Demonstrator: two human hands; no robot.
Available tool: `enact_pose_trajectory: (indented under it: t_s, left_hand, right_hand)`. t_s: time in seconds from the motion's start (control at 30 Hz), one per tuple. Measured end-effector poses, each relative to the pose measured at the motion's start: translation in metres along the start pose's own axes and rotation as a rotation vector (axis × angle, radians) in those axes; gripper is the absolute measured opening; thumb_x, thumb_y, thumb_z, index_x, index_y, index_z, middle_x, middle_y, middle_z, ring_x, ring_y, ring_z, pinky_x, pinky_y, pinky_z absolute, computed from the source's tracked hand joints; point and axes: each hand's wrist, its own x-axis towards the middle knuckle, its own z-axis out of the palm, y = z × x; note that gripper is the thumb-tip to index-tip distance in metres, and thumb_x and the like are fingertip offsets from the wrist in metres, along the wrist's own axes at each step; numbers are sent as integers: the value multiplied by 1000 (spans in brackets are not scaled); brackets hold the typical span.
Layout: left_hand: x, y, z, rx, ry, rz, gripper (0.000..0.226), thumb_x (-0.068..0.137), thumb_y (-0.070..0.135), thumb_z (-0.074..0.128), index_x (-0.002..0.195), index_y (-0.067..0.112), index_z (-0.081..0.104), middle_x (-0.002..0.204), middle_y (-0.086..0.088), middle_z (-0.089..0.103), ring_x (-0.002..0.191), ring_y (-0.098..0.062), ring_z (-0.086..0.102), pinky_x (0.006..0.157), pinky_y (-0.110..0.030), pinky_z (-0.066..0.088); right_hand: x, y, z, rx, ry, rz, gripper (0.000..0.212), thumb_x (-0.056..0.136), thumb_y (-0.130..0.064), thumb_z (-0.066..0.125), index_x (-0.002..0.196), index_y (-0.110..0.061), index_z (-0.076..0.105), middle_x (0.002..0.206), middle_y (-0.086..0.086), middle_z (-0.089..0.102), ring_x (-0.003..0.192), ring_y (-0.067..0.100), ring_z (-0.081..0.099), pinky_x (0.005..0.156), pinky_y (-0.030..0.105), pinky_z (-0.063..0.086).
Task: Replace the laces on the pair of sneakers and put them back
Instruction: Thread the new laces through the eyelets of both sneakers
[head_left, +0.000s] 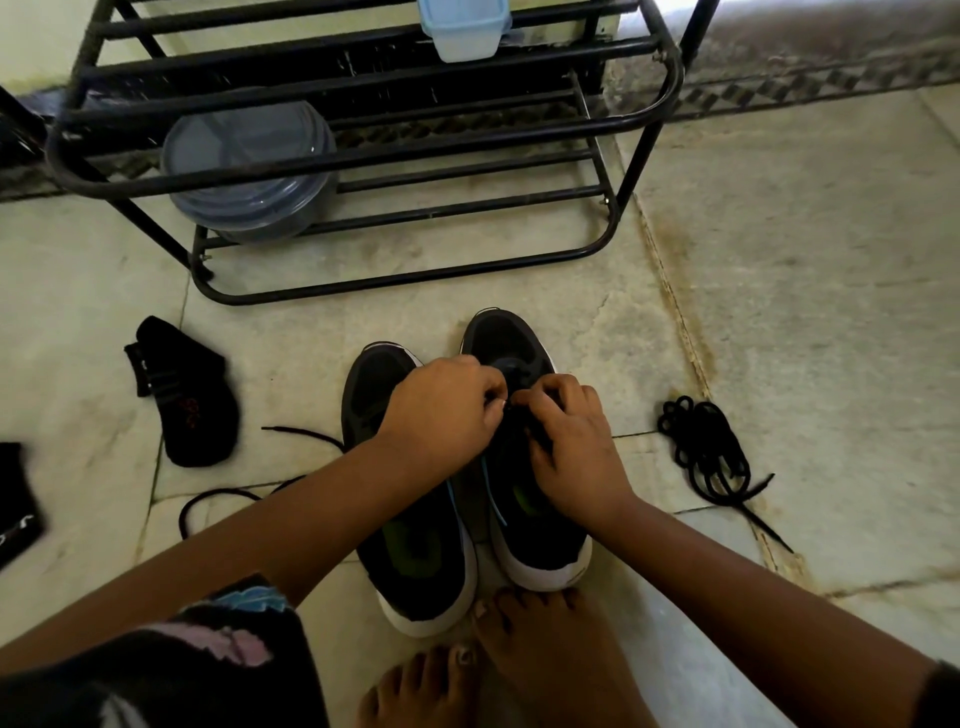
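Two black sneakers (415, 519) before a black shoe rack (363, 156), left hand (441, 410) and right hand (571, 441) pinching the right sneaker's lace (511, 415), coiled spare lace (706, 452) right of the sneakers.

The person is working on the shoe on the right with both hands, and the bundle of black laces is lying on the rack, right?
Not quite. Both hands, left hand and right hand, are at the right sneaker, but the bundle of black laces lies on the floor to its right, not on the rack. The head view shows it.

A home entryway floor.
A black metal shoe rack (363, 156) stands on worn stone floor tiles (805, 312), socks (187, 400) lying nearby.
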Motion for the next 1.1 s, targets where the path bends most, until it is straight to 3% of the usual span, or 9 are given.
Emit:
enact_pose_trajectory:
  t_s: [0.27, 0.43, 0.6, 0.73, 0.87, 0.97, 1.1]
  left_hand:
    - [2, 1, 3, 105, -41, -15, 22, 96, 29, 46, 106, 24, 65, 105, 1, 60, 94, -16, 56, 70, -25, 41]
    - [0, -5, 6, -254, -32, -184, 8, 88, 26, 64, 92, 24, 71, 92, 6, 70, 83, -7, 63, 79, -22, 50]
    - [-2, -12, 10, -597, -68, -297, 8, 86, 15, 68, 91, 17, 73, 90, 2, 72, 87, -7, 65, 85, -21, 50]
    - [-1, -14, 10, -602, -78, -287, 11, 87, 14, 65, 93, 19, 73, 91, 3, 72, 86, -4, 65, 78, -14, 48]
    - [-1, -14, 10, -646, -35, -274, 10, 84, 12, 69, 92, 17, 72, 84, 3, 71, 83, -7, 66, 81, -20, 52]
    - [-3, -14, 10, -664, 2, -276, 11, 82, 12, 71, 90, 17, 65, 72, 6, 67, 76, -6, 66, 75, -13, 48]
    - [-3, -13, 11, -684, -10, -269, 12, 81, 12, 73, 88, 16, 63, 74, 2, 70, 75, -5, 66, 70, -7, 46]
  right_hand:
    - [0, -1, 0, -2, 1, 15, 42, 77, -17, 43, 116, -17, 59, 116, 9, 49, 103, 28, 46, 80, 40, 45]
    - [0, -2, -1, 1, -15, 29, 49, 79, -29, 28, 117, -19, 58, 118, 7, 48, 105, 26, 45, 82, 39, 43]
    - [0, -2, -1, 4, -19, 37, 40, 80, -18, 42, 117, -20, 58, 119, 7, 48, 107, 26, 44, 82, 38, 42]
    - [0, -2, -1, 11, -13, 31, 39, 80, -16, 43, 116, -20, 58, 119, 7, 48, 106, 26, 45, 81, 38, 41]
    - [-1, -1, -1, 22, -6, 29, 40, 79, -15, 43, 116, -19, 59, 118, 7, 48, 105, 27, 45, 81, 39, 42]
    - [0, -3, -1, -4, -17, 21, 40, 79, -15, 42, 116, -18, 59, 117, 9, 48, 104, 29, 45, 79, 40, 43]
    - [1, -5, -1, -49, -34, 7, 45, 82, -26, 30, 116, -17, 58, 115, 11, 49, 101, 31, 47, 76, 41, 43]
